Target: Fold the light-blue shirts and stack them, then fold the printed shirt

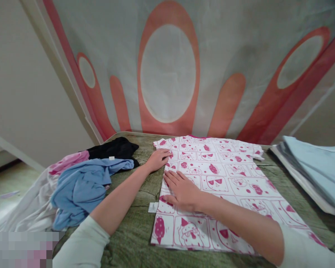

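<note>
Head cam: L hand [156, 160] at edge & R hand [184, 191] flat on shirt [229, 178], both w/ fingers unclenched, might wrinkle it if a palm drags sideways.

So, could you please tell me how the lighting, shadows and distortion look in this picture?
Head view: soft, rather dim light, with a brighter patch on the floor at left; head view: dark shadow below the folded stack at right; head view: wide-angle look, the backdrop flaring outward; head view: the printed shirt reads fairly clearly, while mosaic blocks cover the lower-left corner.
</note>
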The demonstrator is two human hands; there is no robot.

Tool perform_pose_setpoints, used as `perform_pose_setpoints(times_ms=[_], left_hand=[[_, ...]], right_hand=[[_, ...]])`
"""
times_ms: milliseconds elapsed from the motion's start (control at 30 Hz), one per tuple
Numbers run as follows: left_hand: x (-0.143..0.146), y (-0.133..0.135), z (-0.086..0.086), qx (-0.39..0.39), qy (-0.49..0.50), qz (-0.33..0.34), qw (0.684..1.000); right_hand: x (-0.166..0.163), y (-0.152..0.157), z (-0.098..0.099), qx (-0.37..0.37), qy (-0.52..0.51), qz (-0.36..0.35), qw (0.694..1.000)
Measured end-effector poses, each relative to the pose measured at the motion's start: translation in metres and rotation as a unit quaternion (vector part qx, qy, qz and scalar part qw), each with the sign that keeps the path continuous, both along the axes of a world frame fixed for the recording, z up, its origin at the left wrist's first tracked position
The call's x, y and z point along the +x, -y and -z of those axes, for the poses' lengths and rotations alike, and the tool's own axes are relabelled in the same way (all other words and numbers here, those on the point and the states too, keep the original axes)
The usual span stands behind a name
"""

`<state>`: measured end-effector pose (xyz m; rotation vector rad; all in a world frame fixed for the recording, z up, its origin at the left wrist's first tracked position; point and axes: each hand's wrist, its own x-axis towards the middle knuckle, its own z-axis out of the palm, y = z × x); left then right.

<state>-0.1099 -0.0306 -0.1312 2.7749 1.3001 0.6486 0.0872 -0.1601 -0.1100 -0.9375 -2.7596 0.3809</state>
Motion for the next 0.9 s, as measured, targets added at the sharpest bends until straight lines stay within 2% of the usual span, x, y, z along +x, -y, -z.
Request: perform_pose_setpoints(times_ms=[200,367,467,533,600,733,900], left_hand=[[0.002,0.0,0.0,-0.004,-0.012,-0.018,1.0],[0.002,0.002,0.0,-0.002,-0.013,-0.031,0.999],[0.003,0.005,-0.001,0.009,0.002,-0.059,0.998],[0.002,0.006,-0.001,0.015,0.012,-0.075,0.997],[0.002,0.007,-0.002,0.018,0.021,-0.08,0.996],[0.001,0.007,-0.002,0.021,0.034,-0.081,0.996],[0.003,0.008,-0.003,0.017,0.039,-0.086,0.995]], right_hand=[[0.015,0.049,-0.02,-0.057,-0.003,-0.096,0.994],[0.023,0.086,-0.014,-0.072,-0.042,-0.189,0.979],[0.025,0.091,-0.018,-0.094,-0.049,-0.23,0.967],[0.023,0.083,-0.027,-0.117,-0.055,-0.214,0.968],[0.019,0.067,-0.034,-0.116,-0.066,-0.16,0.978],[0.0,0.028,-0.028,-0.024,-0.065,-0.054,0.996],[-0.019,0.005,-0.011,0.086,-0.026,-0.009,0.996]])
